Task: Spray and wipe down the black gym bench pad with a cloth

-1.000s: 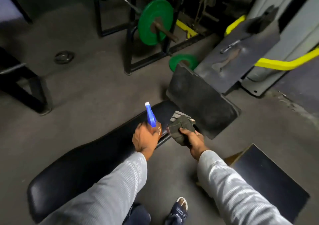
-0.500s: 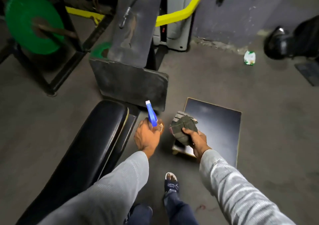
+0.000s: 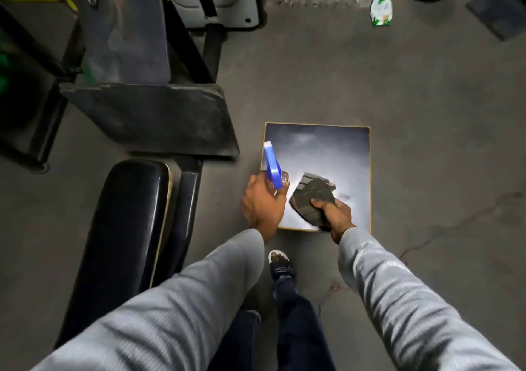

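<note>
Standing beside the bench, the person holds both arms out in grey sleeves toward the middle of the frame. The left hand [image 3: 263,204] is wrapped around a spray bottle [image 3: 273,168], whose blue nozzle rises above the knuckles and points toward the top of the frame; the bottle's body is mostly hidden in the grip. Just right of it, the right hand [image 3: 334,214] clutches a bunched dark cloth [image 3: 311,197], the wad sticking up and left from the fist. Both hands hang over the near edge of a dark board [image 3: 327,148] with a pale rim, lying flat on the floor [image 3: 427,143] at centre frame. The black bench pad [image 3: 125,228] runs from the lower left up toward the middle, glossy, its rounded end left of the spray bottle and apart from both hands. Beyond that end, in the upper left, a dull grey angled pad [image 3: 150,117] sits with a taller panel [image 3: 122,29] rising behind it. A sandalled foot [image 3: 280,262] shows on the floor between the forearms, below the board. A small green and white packet [image 3: 381,10] lies by the wall at the upper right.
</note>
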{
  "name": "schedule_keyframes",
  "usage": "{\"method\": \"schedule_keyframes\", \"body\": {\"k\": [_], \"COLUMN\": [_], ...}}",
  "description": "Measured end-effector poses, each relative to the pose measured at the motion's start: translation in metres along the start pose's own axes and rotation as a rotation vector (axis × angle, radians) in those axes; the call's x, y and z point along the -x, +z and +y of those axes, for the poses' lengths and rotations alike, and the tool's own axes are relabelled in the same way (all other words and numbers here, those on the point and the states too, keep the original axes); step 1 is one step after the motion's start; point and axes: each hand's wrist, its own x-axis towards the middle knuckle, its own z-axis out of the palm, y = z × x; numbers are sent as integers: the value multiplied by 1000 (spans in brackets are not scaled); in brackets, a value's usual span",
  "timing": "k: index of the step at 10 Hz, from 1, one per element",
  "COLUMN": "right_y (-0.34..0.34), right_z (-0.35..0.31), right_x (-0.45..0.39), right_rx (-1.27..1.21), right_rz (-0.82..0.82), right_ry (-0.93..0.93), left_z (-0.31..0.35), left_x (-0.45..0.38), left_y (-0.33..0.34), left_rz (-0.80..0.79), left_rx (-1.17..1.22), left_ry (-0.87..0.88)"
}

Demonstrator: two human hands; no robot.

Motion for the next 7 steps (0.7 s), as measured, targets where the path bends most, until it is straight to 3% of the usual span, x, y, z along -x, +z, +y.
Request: {"method": "schedule_keyframes", "body": {"k": [2, 4, 7], "right_y": [-11, -21, -7], "right_z": [8, 10, 5], "right_x": [-11, 12, 53], "right_rx": [307, 608, 456], "right_rz": [108, 325, 134], "right_ry": [-76, -325, -380], "left_z": [4, 11, 7], "left_x": [-2, 4, 9], "left_y": [12, 16, 3], "left_rz": [44, -14, -104], "left_rx": [-17, -122, -130], "left_ry": [-25, -54, -187]}}
